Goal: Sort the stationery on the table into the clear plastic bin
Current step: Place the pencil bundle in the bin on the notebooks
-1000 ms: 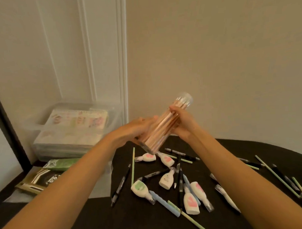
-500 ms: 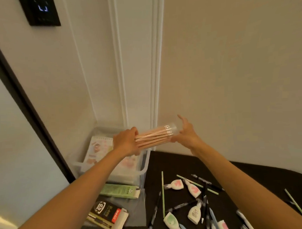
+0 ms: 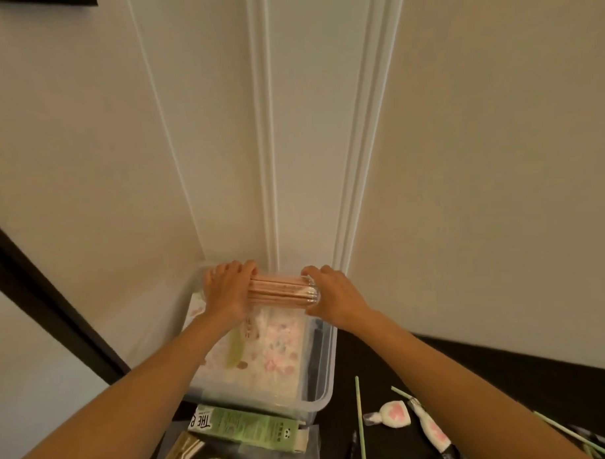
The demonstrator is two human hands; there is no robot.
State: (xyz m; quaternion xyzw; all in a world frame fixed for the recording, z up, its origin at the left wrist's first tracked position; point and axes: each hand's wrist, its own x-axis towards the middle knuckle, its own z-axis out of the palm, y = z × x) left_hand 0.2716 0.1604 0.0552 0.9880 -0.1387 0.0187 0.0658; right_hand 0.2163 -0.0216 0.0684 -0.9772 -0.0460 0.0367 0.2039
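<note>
Wall-side bin [image 3: 326, 372]: tube [image 3: 279, 290] crosswise, cap right

1. Both bare arms stretch toward the far side, converging from the near corners.
2. The left hand [image 3: 227, 290], palm down, curls its fingers over a pencil tube [image 3: 279, 292].
3. The right hand [image 3: 334, 293] grips the tube's right end.

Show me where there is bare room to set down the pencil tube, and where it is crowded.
Inside the bin, a narrow strip lies bare between the patterned sheets and the right wall. The black table is bare right of the bin, near the wall. Nearer you, correction tapes and green sticks crowd it.
</note>
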